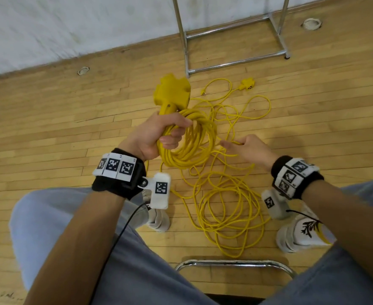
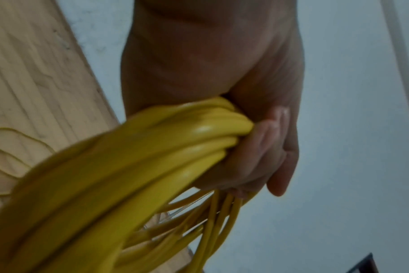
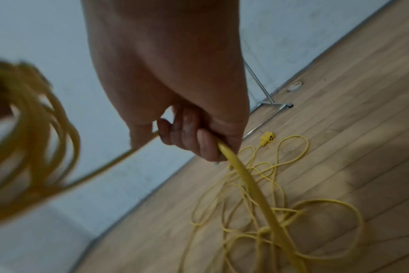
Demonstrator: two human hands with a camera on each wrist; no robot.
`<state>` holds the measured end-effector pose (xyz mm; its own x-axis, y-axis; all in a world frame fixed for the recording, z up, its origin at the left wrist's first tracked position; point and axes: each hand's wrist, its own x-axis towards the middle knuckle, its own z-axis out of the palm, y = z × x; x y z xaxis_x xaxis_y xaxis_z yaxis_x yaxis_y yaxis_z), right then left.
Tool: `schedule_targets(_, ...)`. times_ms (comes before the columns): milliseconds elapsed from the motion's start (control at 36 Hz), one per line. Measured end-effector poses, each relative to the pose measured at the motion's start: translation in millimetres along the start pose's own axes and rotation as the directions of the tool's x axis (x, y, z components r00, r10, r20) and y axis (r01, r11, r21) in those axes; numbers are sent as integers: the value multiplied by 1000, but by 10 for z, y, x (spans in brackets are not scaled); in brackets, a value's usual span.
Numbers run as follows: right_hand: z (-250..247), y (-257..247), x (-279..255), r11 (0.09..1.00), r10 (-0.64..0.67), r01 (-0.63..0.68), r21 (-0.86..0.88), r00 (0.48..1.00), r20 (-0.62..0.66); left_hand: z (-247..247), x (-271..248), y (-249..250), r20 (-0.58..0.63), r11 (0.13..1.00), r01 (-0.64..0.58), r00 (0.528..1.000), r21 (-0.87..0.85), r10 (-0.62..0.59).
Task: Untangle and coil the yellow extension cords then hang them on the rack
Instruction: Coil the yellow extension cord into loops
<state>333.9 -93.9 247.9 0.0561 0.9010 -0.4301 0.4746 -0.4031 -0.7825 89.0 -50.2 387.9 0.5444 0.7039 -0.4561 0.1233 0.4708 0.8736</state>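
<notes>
My left hand [image 1: 166,130] grips a coil of yellow extension cord [image 1: 187,146], with the cord's large yellow socket block [image 1: 172,92] sticking up above the fist. In the left wrist view the fingers [image 2: 264,147] wrap tightly round the bundled loops [image 2: 128,175]. To the right, my right hand [image 1: 245,146] holds a single strand of the same cord [image 3: 243,177], which runs down to the loose tangle [image 1: 227,203] on the floor. A second small yellow socket end [image 1: 248,83] and a plug [image 1: 203,92] lie near the rack. The chrome rack [image 1: 234,34] stands beyond, only its lower frame showing.
I am seated; a chrome chair rail [image 1: 234,264] sits between my knees, and my white shoes [image 1: 302,232] flank the tangle. Wooden floor [image 1: 49,128] meets a white wall [image 1: 71,25]. Round floor fittings [image 1: 83,70] are set near the wall.
</notes>
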Motion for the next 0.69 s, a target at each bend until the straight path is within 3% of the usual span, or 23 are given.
schedule_targets(83, -144, -126, 28, 980, -8, 2, 201, 1000, 27, 38, 58, -75, -81, 993, 27, 997, 111, -18)
schedule_targets(167, -298, -362, -23, 885, 9, -74, 460, 990, 143, 95, 96, -131, -121, 987, 54, 992, 151, -36)
schedule_targets(278, -436, -619, -171, 822, -14, -136, 553, 966, 258, 224, 130, -195, -133, 961, 75, 990, 265, -41)
schedule_targets(361, -446, -783, -327, 852, -56, -87, 517, 965, 256, 352, 143, -238, -161, 939, 46, 987, 339, 10)
schedule_targets(500, -299, -953, -604, 943, -117, 72, 324, 986, 122, 493, 212, -381, -240, 947, -39, 963, 318, 120)
schedule_targets(694, -150, -872, -708, 973, -195, 199, 115, 980, -51, 640, 264, -559, -346, 947, -79, 919, 310, 190)
